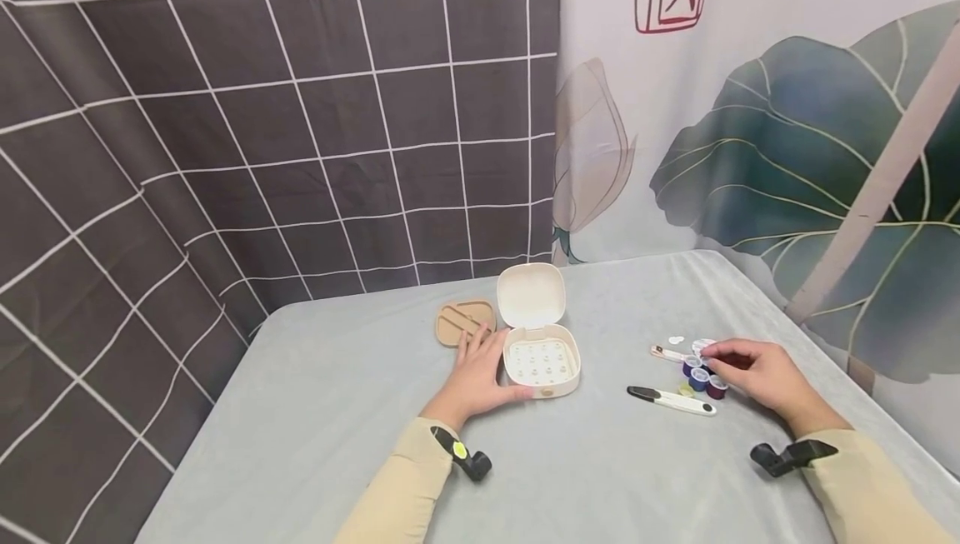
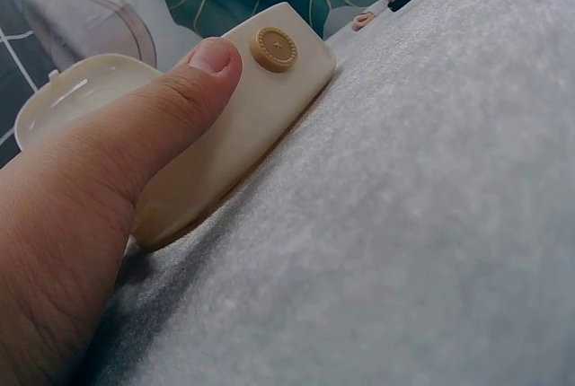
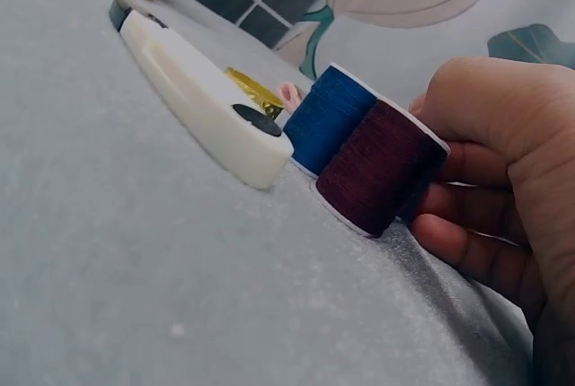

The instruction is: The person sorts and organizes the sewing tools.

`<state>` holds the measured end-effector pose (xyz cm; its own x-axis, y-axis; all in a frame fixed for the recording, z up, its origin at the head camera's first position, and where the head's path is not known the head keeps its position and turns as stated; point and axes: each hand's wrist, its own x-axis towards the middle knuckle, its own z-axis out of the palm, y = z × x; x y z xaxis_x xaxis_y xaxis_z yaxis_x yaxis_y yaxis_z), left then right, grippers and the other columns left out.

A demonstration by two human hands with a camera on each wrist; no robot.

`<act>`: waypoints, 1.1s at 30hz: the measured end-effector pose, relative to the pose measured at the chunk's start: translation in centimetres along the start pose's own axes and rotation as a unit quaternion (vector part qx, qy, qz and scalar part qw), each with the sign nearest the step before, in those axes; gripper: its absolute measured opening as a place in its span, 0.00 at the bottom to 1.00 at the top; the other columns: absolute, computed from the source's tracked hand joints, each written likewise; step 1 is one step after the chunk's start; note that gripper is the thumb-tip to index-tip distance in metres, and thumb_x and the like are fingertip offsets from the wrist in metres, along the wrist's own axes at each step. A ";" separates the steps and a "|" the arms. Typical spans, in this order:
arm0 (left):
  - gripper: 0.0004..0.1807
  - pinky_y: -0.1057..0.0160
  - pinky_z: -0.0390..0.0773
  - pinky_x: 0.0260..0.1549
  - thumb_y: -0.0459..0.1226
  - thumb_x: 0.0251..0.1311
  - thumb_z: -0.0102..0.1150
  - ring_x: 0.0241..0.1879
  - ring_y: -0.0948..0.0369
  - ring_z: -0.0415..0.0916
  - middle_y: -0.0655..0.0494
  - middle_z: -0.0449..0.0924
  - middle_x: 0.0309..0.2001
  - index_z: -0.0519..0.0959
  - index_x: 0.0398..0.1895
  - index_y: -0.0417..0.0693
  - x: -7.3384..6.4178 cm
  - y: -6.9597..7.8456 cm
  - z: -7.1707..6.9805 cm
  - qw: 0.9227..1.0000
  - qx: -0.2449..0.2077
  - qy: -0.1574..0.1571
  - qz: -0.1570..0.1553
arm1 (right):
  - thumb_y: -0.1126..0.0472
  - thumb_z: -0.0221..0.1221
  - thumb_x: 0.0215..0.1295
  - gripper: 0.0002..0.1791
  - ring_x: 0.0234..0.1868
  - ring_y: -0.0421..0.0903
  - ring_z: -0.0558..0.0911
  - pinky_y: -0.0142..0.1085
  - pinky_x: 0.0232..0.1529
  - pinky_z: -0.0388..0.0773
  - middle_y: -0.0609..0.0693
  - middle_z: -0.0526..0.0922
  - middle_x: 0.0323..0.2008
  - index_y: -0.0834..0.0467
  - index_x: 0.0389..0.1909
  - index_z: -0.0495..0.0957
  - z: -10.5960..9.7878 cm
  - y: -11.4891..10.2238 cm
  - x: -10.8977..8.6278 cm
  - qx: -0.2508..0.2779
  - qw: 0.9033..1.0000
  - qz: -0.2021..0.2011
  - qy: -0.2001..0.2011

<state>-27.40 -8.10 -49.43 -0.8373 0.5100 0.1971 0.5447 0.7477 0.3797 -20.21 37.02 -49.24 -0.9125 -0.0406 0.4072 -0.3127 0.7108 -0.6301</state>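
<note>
A cream sewing box [image 1: 542, 391] stands with its lid [image 1: 531, 296] raised, showing small pegs inside. My left hand [image 1: 474, 373] lies along its left side, fingers spread near a tan slotted tray [image 1: 450, 331]. In the left wrist view the straight thumb presses the box front [image 2: 225, 126], beside a round tan button [image 2: 274, 49]. At the right, my right hand [image 1: 757, 373] reaches over a cluster of thread spools, its fingertips pinching a dark spool at the back. A maroon spool [image 3: 382, 169] and a blue spool [image 3: 330, 119] stand in front, partly hiding those fingers.
A slim white tool with a black end [image 1: 671, 400] lies before the spools. Close by are a small yellow piece [image 1: 686, 390], a pale pink-ended strip [image 1: 666, 353] and a white scrap [image 1: 676, 340]. Grey cloth [image 1: 300, 444] covers the table; patterned curtains hang behind.
</note>
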 end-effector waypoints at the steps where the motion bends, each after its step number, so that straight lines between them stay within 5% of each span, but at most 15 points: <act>1: 0.61 0.38 0.33 0.74 0.75 0.45 0.62 0.80 0.48 0.41 0.56 0.61 0.77 0.56 0.80 0.59 0.0 0.0 0.0 1.000 0.000 0.000 0.000 | 0.64 0.72 0.59 0.08 0.32 0.28 0.77 0.20 0.33 0.72 0.37 0.85 0.35 0.57 0.39 0.88 0.0 0.0 0.0 -0.001 1.000 -0.003 0.002; 16: 0.61 0.33 0.34 0.72 0.75 0.44 0.62 0.80 0.46 0.42 0.54 0.61 0.76 0.56 0.80 0.58 -0.3 0.3 -0.2 1.000 0.018 0.007 -0.012 | 0.67 0.70 0.59 0.08 0.32 0.26 0.77 0.16 0.34 0.71 0.36 0.85 0.35 0.60 0.40 0.88 -1.1 -1.0 1.1 -0.008 0.998 -0.015 0.062; 19: 0.62 0.34 0.33 0.73 0.76 0.44 0.61 0.80 0.46 0.40 0.51 0.60 0.77 0.56 0.80 0.58 -0.2 0.4 -0.1 0.999 0.030 0.003 -0.018 | 0.65 0.70 0.61 0.09 0.33 0.27 0.77 0.16 0.35 0.71 0.37 0.85 0.36 0.60 0.42 0.88 -1.2 -1.4 1.6 -0.005 0.998 -0.008 0.059; 26: 0.62 0.35 0.32 0.73 0.76 0.44 0.61 0.80 0.46 0.38 0.48 0.56 0.78 0.56 0.80 0.58 -0.2 0.4 0.2 0.999 0.030 -0.002 -0.024 | 0.66 0.68 0.63 0.09 0.36 0.24 0.76 0.14 0.38 0.71 0.57 0.87 0.40 0.62 0.44 0.87 -0.5 -2.9 3.3 -0.016 0.999 -0.031 0.023; 33: 0.63 0.36 0.33 0.74 0.75 0.44 0.62 0.80 0.45 0.38 0.47 0.56 0.78 0.57 0.79 0.51 -0.2 0.3 0.3 0.999 0.026 0.009 -0.018 | 0.66 0.66 0.65 0.09 0.38 0.28 0.78 0.14 0.40 0.72 0.55 0.87 0.41 0.62 0.45 0.87 1.5 -5.8 6.0 -0.027 0.997 -0.069 -0.004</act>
<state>-27.05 -7.85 -49.58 -0.8566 0.4753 0.2006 0.5159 0.7868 0.3388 -24.29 31.61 -44.12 -0.8638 -0.1456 0.4822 -0.4211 0.7342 -0.5325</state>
